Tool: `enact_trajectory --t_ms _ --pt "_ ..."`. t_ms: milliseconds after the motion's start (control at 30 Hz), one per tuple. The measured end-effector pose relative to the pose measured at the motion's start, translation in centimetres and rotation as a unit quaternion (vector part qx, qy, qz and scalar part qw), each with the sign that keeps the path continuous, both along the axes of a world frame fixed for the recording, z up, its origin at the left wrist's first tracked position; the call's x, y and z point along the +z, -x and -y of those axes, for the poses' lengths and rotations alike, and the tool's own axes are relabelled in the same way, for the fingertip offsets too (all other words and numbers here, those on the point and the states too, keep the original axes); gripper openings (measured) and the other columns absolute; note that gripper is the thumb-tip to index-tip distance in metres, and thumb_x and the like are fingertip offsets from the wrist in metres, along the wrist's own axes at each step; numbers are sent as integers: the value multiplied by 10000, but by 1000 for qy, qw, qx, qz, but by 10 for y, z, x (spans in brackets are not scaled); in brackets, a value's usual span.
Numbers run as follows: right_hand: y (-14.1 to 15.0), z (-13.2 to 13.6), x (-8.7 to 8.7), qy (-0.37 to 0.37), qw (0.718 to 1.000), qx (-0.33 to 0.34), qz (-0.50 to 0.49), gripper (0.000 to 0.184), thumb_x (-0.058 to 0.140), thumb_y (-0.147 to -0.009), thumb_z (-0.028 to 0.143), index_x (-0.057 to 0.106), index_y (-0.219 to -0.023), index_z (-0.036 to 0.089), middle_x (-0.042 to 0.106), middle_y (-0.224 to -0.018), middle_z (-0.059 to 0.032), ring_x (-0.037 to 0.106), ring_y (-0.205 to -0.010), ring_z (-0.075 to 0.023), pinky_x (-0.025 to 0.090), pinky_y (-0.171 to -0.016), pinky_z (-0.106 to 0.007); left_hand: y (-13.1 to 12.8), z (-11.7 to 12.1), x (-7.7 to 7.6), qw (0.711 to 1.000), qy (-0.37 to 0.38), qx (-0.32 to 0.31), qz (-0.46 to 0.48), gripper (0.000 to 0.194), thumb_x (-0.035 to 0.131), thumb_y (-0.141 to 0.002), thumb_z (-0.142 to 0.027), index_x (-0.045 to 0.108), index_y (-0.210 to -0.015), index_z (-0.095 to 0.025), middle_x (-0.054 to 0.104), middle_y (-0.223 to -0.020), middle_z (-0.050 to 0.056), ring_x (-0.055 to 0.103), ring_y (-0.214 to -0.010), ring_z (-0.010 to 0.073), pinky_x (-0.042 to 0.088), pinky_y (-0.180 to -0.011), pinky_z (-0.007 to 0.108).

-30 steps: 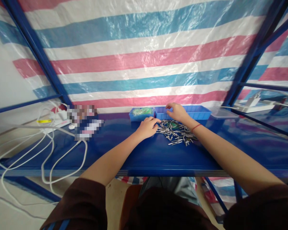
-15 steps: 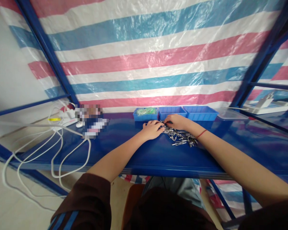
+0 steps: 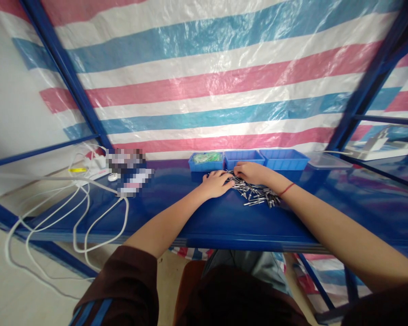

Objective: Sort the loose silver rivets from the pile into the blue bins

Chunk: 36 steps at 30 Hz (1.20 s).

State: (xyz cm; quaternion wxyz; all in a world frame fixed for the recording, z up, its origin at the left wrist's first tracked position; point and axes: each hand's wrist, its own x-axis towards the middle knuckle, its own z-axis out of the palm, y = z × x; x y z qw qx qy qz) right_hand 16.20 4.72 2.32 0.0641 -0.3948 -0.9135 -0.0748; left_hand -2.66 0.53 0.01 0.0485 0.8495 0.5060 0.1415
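A loose pile of shiny metal pins that look like pop rivets (image 3: 258, 194) lies on the blue table. Over its left edge rests my left hand (image 3: 216, 184), palm down, thumb and fingers apart and slightly bent. My right hand (image 3: 250, 172) reaches into the far side of the pile with its fingers curled together. Its fingertips are down among the rivets, and what they pinch is hidden. Just behind the hands stands a blue bin (image 3: 206, 164) holding green-and-clear plastic bags. Two more blue bins, a middle bin (image 3: 244, 157) and a right bin (image 3: 284, 161), stand beside it.
A clear plastic lid (image 3: 331, 160) lies right of the bins. White cables (image 3: 125, 217) loop over the table's left side near a power strip (image 3: 94, 174) and a blurred item. Blue frame posts (image 3: 355, 104) and a striped plastic sheet (image 3: 204, 86) enclose the table.
My right hand has come down from above the bins into the rivet pile, its fingers closing. My left hand has spread over the pile's left edge. The view shifted slightly.
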Motion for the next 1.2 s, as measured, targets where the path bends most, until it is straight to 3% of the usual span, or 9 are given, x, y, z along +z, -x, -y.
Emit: enact_trajectory --t_ms 133,233,333,500,733,967,1100,1200 --pt "-4 3 3 -18 996 5 -90 168 417 -811 116 580 -828 152 622 -811 -85 553 -730 -169 385 -694 -271 -1 -5 1 989 -59 29 129 377 444 -872 -456 574 -1150 -238 624 -1155 63 552 -1107 231 409 -974 398" --pt "-2 8 6 33 979 17 -202 137 429 -815 165 563 -841 158 614 -767 -51 532 -675 -149 395 -663 -265 -1 -9 4 959 -92 6 270 299 525 -850 -356 602 -1084 -188 672 -1050 61 614 -1002 179 456 -922 305" --pt "5 13 5 85 955 44 -282 151 450 -827 257 565 -845 161 616 -777 -47 537 -688 -150 417 -666 -275 -3 -11 6 932 -87 -16 353 198 547 -837 -310 635 -959 -182 692 -962 42 645 -890 152 489 -857 278" --pt "15 15 -1 129 928 50 -346 234 483 -826 376 573 -832 161 613 -746 -41 532 -665 -151 433 -643 -296 -6 -10 7 920 -73 -17 386 149 567 -819 -309 636 -851 -181 693 -873 18 646 -817 140 501 -791 268" --pt "24 18 -1 198 863 34 -464 308 542 -782 474 555 -822 169 592 -714 -31 524 -624 -133 432 -578 -273 -5 -6 11 913 -84 17 400 148 576 -810 -302 613 -807 -159 677 -801 23 629 -745 133 492 -734 259" --pt "27 23 0 277 829 2 -486 330 527 -788 490 582 -780 165 632 -801 -58 536 -635 -115 403 -524 -232 -8 1 16 904 -106 -3 414 133 539 -836 -268 609 -893 -171 672 -903 40 628 -807 137 491 -716 241" --pt "27 21 1 237 810 6 -536 295 593 -742 457 578 -811 171 627 -740 -34 530 -607 -113 424 -554 -245 -7 0 17 906 -107 15 409 129 522 -846 -268 600 -888 -175 668 -915 41 628 -798 138 490 -715 241" --pt "27 20 2 191 816 25 -544 277 610 -724 425 577 -813 164 597 -672 -10 523 -599 -118 442 -593 -267 -5 -2 15 915 -93 19 392 150 476 -871 -285 579 -850 -177 651 -838 22 626 -708 126 488 -700 246"
